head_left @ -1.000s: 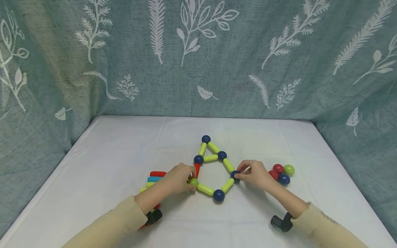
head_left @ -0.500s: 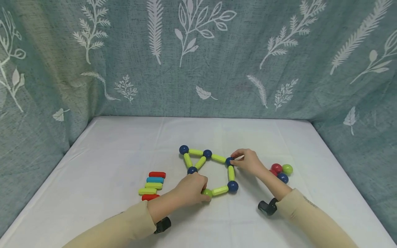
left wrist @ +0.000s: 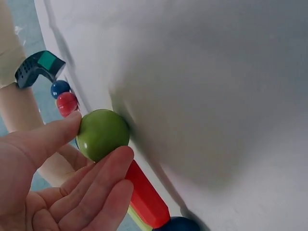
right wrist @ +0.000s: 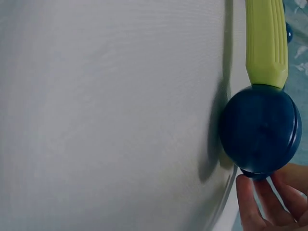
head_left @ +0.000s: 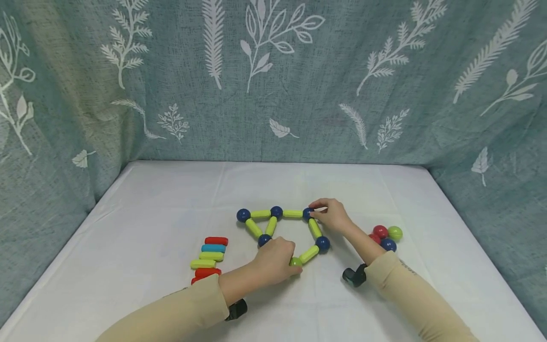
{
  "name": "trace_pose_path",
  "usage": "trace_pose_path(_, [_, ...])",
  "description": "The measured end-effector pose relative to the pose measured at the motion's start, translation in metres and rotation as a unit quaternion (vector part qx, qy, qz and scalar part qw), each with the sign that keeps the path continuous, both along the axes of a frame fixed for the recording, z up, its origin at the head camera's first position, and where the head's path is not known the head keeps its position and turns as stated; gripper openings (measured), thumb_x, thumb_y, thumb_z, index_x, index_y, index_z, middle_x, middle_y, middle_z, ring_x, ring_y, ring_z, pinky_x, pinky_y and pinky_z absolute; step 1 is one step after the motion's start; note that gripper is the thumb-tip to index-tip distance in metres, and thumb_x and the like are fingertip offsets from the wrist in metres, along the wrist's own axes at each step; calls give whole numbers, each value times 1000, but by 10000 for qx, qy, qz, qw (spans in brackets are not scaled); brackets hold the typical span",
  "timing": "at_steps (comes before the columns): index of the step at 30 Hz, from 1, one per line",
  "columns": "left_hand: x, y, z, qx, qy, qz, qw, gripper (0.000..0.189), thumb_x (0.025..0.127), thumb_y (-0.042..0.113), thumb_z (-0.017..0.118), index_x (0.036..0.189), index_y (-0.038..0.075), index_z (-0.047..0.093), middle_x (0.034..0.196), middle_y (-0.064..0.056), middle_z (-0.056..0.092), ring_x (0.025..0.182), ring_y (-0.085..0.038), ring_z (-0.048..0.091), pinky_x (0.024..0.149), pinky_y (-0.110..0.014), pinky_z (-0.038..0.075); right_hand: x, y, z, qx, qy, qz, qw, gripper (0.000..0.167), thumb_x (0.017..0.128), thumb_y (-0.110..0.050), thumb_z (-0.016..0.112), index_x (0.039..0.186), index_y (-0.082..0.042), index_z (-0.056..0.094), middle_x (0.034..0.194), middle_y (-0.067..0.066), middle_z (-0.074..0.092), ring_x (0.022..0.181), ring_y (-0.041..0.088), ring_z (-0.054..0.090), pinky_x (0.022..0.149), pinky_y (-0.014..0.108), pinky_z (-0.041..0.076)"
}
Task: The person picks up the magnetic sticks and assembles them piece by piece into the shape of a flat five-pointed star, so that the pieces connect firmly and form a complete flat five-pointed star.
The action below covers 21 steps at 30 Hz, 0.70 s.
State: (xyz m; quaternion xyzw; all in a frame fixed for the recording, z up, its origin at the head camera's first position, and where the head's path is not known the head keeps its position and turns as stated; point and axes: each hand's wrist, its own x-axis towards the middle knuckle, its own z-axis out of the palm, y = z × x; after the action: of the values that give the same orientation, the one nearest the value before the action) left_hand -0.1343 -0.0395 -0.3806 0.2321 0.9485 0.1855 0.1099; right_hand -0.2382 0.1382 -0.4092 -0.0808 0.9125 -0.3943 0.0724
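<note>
Left hand [head_left: 277, 260] grips green ball [head_left: 296, 262]; sleeve [head_left: 177, 306] half-hides red rod [head_left: 198, 280].

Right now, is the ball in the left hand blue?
No, the left wrist view plainly shows the left hand pinching a green ball between thumb and fingers.

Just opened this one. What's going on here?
Someone is using both hands on a flat frame of balls and sticks lying on a white-covered table. The left hand pinches a green ball at its near edge; the right hand pinches a blue ball on the far side. The left wrist view shows a red stick beside the green ball. Loose sticks lie to the left, loose balls to the right.
</note>
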Motion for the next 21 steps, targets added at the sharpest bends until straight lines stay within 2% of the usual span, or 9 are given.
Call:
trace_pose_path(3, [-1,-6,1,170,-128,5,9998,27,77,27,73,68,8,57,53,5,48,47,-7,42,44,-19,35,-1,-1,-2,-190,-135,-31,9997,24,86,-8,63,109,-2,64,109,13,62,90,24,61,69,26,52])
trace_pose_path(6, [-3,-22,6,367,-240,15,9990,19,79,23,72,72,9,60,58,5,51,53,-8,45,49,-20,39,-1,0,-4,-350,-253,-31,9991,24,86,-7,62,110,-1,63,110,14,61,91,24,61,69,26,52])
trace_pose_path(9, [-8,-45,13,557,-180,17,9983,10,79,14,71,83,6,66,69,3,56,63,-11,49,58,-23,43,-1,1,-4,-360,-253,-10,9990,25,86,-7,62,111,0,63,111,14,60,92,25,61,71,27,52])
trace_pose_path(13, [-18,-85,16,683,74,79,9976,14,80,9,68,94,4,68,83,-1,61,76,-15,54,68,-28,47,0,1,-2,-466,-329,-34,9984,26,87,-7,61,112,1,62,113,15,60,94,26,61,72,27,52])
trace_pose_path(16, [-26,-114,14,662,163,240,9974,16,83,11,66,97,5,68,89,0,63,84,-18,55,74,-33,48,0,1,-2,-542,-383,-58,9978,26,86,-6,61,112,1,62,114,15,59,95,26,60,72,27,52])
trace_pose_path(21, [-35,-150,4,596,-55,633,9962,16,86,13,63,100,6,68,93,-2,62,89,-22,55,79,-40,48,-1,2,-3,-547,-390,-56,9977,26,86,-7,62,112,0,62,113,15,59,95,26,60,73,27,52])
